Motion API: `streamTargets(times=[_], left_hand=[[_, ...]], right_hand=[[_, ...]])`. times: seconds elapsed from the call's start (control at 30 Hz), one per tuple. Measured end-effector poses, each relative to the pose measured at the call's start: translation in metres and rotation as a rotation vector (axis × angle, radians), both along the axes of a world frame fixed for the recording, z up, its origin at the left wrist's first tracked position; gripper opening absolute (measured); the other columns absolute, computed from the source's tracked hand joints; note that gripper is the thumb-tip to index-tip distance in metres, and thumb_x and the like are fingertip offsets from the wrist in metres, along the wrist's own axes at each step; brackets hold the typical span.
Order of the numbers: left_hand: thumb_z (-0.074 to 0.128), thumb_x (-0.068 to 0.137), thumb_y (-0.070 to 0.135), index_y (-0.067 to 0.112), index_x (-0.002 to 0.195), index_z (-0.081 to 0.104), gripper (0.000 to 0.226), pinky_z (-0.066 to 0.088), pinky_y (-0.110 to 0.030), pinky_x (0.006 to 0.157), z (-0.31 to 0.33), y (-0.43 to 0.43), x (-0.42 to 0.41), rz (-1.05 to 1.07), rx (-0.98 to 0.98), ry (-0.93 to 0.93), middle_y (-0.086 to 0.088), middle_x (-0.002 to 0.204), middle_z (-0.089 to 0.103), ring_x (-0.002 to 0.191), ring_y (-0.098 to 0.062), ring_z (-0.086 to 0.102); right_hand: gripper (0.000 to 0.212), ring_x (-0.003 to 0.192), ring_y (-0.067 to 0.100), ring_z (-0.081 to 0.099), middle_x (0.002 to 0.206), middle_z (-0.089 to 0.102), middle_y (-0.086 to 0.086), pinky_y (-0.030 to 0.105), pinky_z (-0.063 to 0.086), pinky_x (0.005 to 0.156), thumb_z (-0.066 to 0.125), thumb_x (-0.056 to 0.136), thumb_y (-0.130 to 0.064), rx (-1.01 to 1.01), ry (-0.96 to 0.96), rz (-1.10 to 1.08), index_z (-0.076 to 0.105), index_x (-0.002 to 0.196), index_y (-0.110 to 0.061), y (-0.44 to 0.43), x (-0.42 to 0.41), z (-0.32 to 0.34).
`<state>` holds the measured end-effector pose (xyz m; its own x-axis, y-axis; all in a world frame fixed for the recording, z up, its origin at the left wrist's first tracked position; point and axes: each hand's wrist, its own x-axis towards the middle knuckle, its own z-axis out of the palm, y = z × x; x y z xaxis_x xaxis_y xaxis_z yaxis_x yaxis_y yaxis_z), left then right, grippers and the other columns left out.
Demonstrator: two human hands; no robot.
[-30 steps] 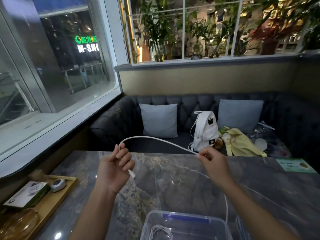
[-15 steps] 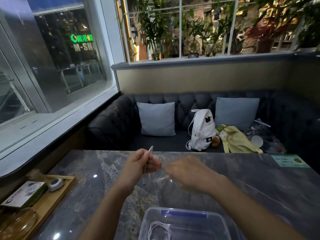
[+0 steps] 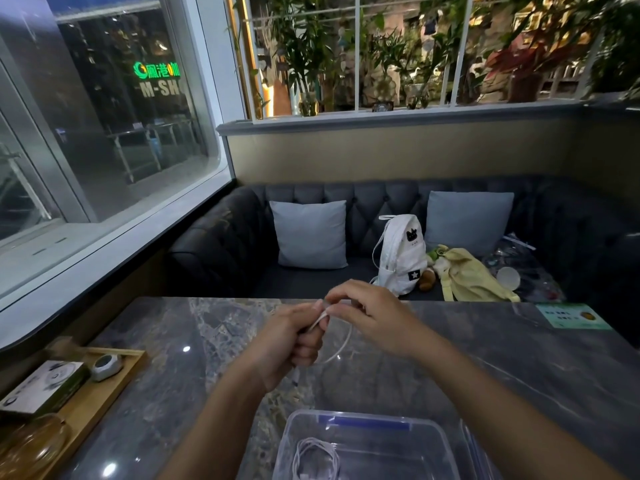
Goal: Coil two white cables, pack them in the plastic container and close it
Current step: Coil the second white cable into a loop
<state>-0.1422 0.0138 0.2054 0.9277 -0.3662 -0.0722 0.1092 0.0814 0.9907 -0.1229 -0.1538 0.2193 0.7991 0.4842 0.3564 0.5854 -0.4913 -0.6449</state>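
Coiling step: the second cable [image 3: 347, 341] is wound in the air over the bench [image 3: 173, 358]. Judged late in the wind, with packing and closing not yet done.
left grip [image 3: 287, 344]: fingers curled into a fist round the gathered turns, clamped on the second cable.
right grip [image 3: 375, 318]: thumb and fingertips pinch the second cable at the top of the left fist, the two hands touching.
second cable, lie: one loop bows out to the right of the left fist and passes under the right palm, its plane roughly upright. The plug end [image 3: 295, 381] hangs just below the fist. No long free run shows.
key relation: the loose loop lies right of the left grip and next to the right grip. The right is therefore the nearer hand to lay the last turn, with the left as anchor.
plastic container [image 3: 446, 441]: open, at the near edge of the bench, below both hands and closer to the person.
first cable [image 3: 315, 459]: coiled, lying in the left part of the plastic container.
lid: cannot tell. A clear edge beside the right wall of the container may be it.
risk, judged: turns may spring apart once the fist loosens.
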Motion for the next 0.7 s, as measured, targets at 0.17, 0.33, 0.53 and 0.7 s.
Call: streamTargets(times=[0.17,0.33,0.53,0.7], left_hand=[[0.049,0.078,0.031,0.019,0.059,0.051,0.023,0.012,-0.023,0.04,-0.001,-0.003,0.003,-0.057,-0.103,0.109,0.01,0.039,0.024,0.035,-0.006,0.017],[0.048,0.079,0.032,0.021,0.055,0.052,0.027,0.011,-0.021,0.039,-0.004,-0.001,0.006,-0.123,-0.107,0.148,0.012,0.039,0.025,0.034,-0.004,0.018],[0.054,0.08,0.032,0.017,0.064,0.053,0.022,0.023,-0.019,0.04,-0.013,0.004,0.004,-0.119,-0.275,0.103,0.012,0.04,0.031,0.033,-0.002,0.025],[0.053,0.082,0.027,0.016,0.058,0.052,0.026,0.017,-0.019,0.037,-0.011,0.002,0.004,-0.082,-0.377,0.147,0.011,0.04,0.022,0.037,-0.006,0.013]], right_hand=[[0.021,0.055,-0.002,0.049,0.06,0.056,-0.01,0.009,0.037,0.055,0.056,0.088,-0.024,0.172,0.107,0.011,0.067,0.071,-0.018,0.001,0.001,-0.002],[0.02,0.057,-0.003,0.053,0.063,0.06,-0.008,0.009,0.039,0.057,0.058,0.087,-0.022,0.245,0.158,0.019,0.067,0.073,-0.011,0.002,0.004,-0.01],[0.018,0.06,-0.003,0.057,0.061,0.066,-0.013,0.007,0.042,0.058,0.067,0.079,-0.011,0.436,0.194,0.053,0.069,0.069,-0.025,-0.003,0.009,-0.012],[0.018,0.049,-0.002,0.052,0.058,0.065,-0.013,0.007,0.038,0.049,0.065,0.081,-0.012,0.456,0.181,0.03,0.069,0.067,-0.024,-0.002,0.01,-0.013]])
